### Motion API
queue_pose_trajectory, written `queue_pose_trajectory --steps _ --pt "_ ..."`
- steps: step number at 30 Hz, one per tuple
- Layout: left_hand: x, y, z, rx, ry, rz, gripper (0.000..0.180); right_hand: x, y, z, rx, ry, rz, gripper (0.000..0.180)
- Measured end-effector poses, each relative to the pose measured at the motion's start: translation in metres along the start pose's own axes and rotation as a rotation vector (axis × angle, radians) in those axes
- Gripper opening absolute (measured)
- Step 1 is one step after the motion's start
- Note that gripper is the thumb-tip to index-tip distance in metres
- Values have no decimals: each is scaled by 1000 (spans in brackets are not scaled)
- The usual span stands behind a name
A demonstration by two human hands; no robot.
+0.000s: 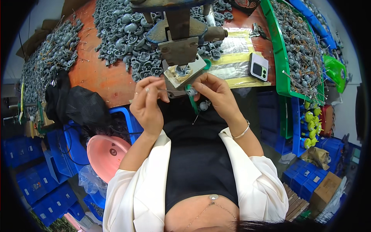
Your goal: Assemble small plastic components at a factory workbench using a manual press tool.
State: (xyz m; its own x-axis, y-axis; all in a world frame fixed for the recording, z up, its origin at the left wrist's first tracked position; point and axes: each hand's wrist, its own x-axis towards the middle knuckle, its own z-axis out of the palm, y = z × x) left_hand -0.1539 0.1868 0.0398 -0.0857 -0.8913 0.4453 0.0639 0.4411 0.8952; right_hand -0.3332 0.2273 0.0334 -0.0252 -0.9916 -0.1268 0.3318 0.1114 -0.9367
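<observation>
My left hand [148,102] is pinched on a thin wire or cord that runs across to my right hand. My right hand [217,94] holds a small grey plastic part [191,91] between thumb and fingertips. A green strip or ring [192,103] lies against that part, and its exact shape is partly hidden. Below my right fingers a grey ball-shaped piece [205,105] is visible, with a thin wire near it. Just beyond both hands, another grey part [183,70] sits in the pale fixture block [197,68] under the metal press head [179,50].
Grey plastic parts [131,38] pile behind the press on the orange table [87,58]. More grey parts with wires heap at far left. A green crate [279,63] of wired parts stands right, near a phone [258,67]. A pink basin [106,154] is lower left.
</observation>
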Motion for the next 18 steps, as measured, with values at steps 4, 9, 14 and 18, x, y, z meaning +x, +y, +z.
queue_pose_trajectory --steps 4,9,14,18 --pt "1 -10 -2 -506 163 -372 26 9 0 1 -446 56 -118 12" --pt "14 3 14 -339 401 -92 31 16 8 -9 -334 57 -90 11" --pt "2 7 0 745 -353 262 36 15 4 0 -377 -64 -160 8" --pt "-4 -9 8 259 -296 -225 26 18 8 4 -306 -85 -152 11"
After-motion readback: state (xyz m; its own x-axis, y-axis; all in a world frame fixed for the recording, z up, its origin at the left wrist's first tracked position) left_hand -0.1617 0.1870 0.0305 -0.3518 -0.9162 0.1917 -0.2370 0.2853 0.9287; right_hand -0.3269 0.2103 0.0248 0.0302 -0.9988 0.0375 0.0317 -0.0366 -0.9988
